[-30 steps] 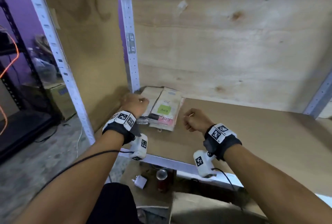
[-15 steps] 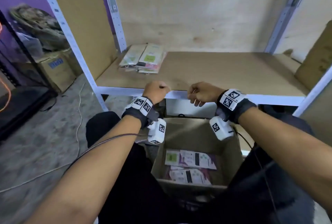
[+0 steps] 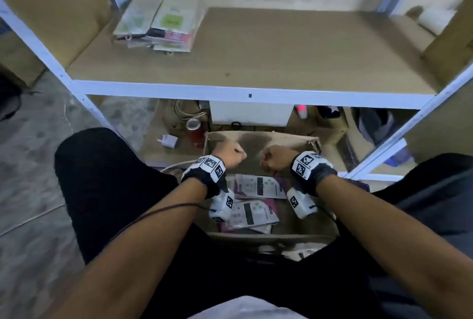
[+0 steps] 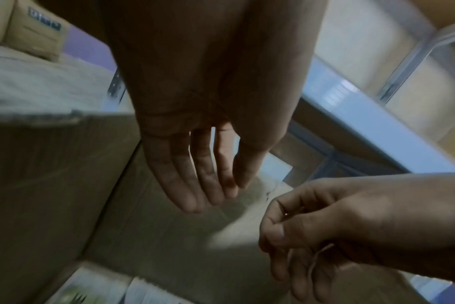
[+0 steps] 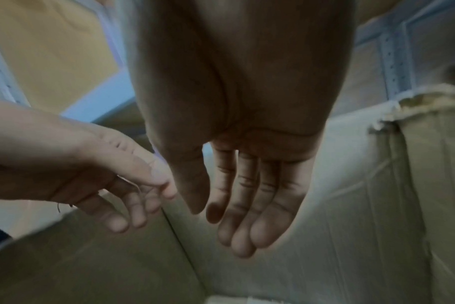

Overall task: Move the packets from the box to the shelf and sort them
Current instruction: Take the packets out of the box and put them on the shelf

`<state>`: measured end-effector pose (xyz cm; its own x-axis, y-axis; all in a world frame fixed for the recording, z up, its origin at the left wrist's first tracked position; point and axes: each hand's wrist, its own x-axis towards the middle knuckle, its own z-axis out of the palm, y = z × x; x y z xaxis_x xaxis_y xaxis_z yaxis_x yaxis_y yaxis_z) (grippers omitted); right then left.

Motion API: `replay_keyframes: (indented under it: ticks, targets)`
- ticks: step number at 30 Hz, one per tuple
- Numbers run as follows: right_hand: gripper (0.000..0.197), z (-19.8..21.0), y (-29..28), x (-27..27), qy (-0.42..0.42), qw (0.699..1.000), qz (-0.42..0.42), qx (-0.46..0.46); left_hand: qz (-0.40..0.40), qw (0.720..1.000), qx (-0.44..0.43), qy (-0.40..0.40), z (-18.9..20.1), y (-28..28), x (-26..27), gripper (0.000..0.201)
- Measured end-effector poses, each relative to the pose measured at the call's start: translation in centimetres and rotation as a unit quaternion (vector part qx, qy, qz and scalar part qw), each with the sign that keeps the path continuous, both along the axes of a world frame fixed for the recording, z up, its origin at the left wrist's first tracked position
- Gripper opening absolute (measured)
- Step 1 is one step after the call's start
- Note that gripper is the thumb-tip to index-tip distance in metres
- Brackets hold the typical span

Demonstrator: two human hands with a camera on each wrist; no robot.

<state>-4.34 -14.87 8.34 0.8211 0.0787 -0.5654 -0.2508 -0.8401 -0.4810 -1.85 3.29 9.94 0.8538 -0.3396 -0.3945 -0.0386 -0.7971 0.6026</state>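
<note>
A stack of flat packets (image 3: 158, 24) lies at the back left of the wooden shelf (image 3: 281, 62). Below it, between my knees, stands an open cardboard box (image 3: 258, 138) with white-and-purple packets (image 3: 258, 185) on its bottom. My left hand (image 3: 230, 155) and right hand (image 3: 273, 161) hang side by side over the box's far half, fingers pointing down. In the left wrist view the left hand (image 4: 216, 195) shows relaxed, nearly straight fingers holding nothing, with packets (image 4: 104, 288) low in the box. In the right wrist view the right hand (image 5: 229, 222) is likewise empty inside the box walls (image 5: 364, 205).
The shelf's white front rail (image 3: 243, 94) runs above the box. Under the shelf stand a red can (image 3: 195, 131), a white charger (image 3: 169, 140) and a white case (image 3: 250, 114). A cardboard piece (image 3: 450, 44) leans at the shelf's right end. Grey floor lies to the left.
Both hands have drawn back from the packets on the shelf and dropped down over the box on the floor. The head view has tilted down with them.
</note>
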Motion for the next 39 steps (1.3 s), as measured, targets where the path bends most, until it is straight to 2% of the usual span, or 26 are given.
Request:
replay_keyframes:
  ticks: [6,9,14,17,21,25,28,31,36,39]
  targets:
    - [0.025,-6.8,0.4,0.4,0.113,0.994,0.003,-0.005,0.007,0.988,0.019,0.156,-6.4,-0.8,-0.1,0.027]
    - [0.027,-9.1,0.8,0.3,0.113,0.993,0.015,-0.036,0.012,0.980,0.033,0.194,-8.1,-1.3,-0.2,0.032]
    - [0.031,-12.6,2.3,0.1,0.125,0.982,0.091,-0.112,0.036,0.972,0.050,0.226,-9.1,-1.5,0.1,0.035]
    - [0.033,-14.7,3.0,0.3,0.143,0.974,0.136,-0.111,0.060,0.968,0.061,0.235,-9.1,-1.1,0.2,0.040]
    - [0.048,-17.1,3.8,0.9,0.144,0.965,0.197,-0.101,0.077,0.964,0.074,0.242,-8.9,0.0,0.2,0.036]
    - [0.068,-18.6,4.5,1.3,0.134,0.955,0.240,-0.114,0.120,0.956,0.072,0.259,-8.7,0.8,-0.2,0.037]
    - [0.084,-19.4,4.8,1.2,0.147,0.950,0.252,-0.112,0.104,0.957,0.078,0.258,-9.1,0.9,-0.3,0.043]
    - [0.103,-19.6,5.4,0.6,0.156,0.940,0.271,-0.135,0.104,0.960,0.095,0.240,-9.5,1.0,-0.4,0.036]
    - [0.088,-20.5,6.0,0.5,0.143,0.957,0.224,-0.113,0.073,0.960,0.090,0.256,-9.6,1.0,-0.3,0.032]
    - [0.082,-20.6,5.5,0.1,0.151,0.953,0.234,-0.121,0.065,0.965,0.090,0.238,-9.7,0.9,-0.2,0.032]
